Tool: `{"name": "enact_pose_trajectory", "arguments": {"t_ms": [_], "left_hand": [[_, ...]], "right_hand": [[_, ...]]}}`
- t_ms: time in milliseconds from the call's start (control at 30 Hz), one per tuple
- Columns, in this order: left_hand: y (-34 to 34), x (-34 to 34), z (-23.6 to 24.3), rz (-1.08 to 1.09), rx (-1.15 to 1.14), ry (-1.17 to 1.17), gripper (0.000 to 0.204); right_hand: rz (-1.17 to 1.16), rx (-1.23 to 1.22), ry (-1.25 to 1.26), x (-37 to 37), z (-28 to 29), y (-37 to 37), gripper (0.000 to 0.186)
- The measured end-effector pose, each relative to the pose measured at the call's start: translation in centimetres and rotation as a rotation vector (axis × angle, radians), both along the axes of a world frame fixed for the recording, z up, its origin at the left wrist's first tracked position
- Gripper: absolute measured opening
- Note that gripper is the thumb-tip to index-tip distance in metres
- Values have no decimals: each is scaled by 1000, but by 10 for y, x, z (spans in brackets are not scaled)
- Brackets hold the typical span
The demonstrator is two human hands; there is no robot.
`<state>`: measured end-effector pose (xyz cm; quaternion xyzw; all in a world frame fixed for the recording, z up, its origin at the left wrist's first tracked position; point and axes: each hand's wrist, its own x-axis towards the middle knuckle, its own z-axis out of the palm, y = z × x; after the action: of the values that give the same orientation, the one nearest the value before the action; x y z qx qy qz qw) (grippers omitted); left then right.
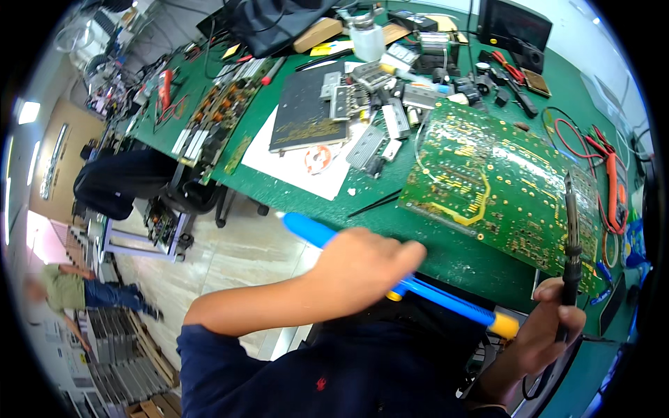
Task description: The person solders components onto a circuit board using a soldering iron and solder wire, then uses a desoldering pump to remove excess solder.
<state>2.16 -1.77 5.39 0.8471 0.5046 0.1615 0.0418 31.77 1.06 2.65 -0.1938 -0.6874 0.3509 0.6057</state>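
Note:
My left hand is closed around a long blue desoldering pump with a yellow end, held across my body below the bench's front edge and reaching left past it. In my right hand is a black soldering iron, held upright with its metal shaft over the right part of a large green circuit board. The board lies tilted on the green bench mat. Whether the iron's tip touches it, I cannot tell. Thin black tweezers lie just left of the board.
Heatsinks, parts, white paper and a long board crowd the bench. Red leads and a tool lie at right. A black chair and trolley stand left; another person is at far left.

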Motion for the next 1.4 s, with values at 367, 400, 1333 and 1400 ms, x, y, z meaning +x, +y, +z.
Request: {"name": "enact_pose_trajectory", "arguments": {"t_ms": [367,400,1333,1400], "left_hand": [[81,-138,50,740,-136,-537,53],[93,-143,52,765,-162,-563,55],[96,-20,-12,125,103,-363,22],[101,-21,-16,87,101,-363,23]], "right_hand": [[-246,73,-61,20,-6,20,35],[-243,90,-76,22,-7,22,36],[-449,-263,-158,-28,39,43,74],[-409,-287,-178,-33,41,51,63]]}}
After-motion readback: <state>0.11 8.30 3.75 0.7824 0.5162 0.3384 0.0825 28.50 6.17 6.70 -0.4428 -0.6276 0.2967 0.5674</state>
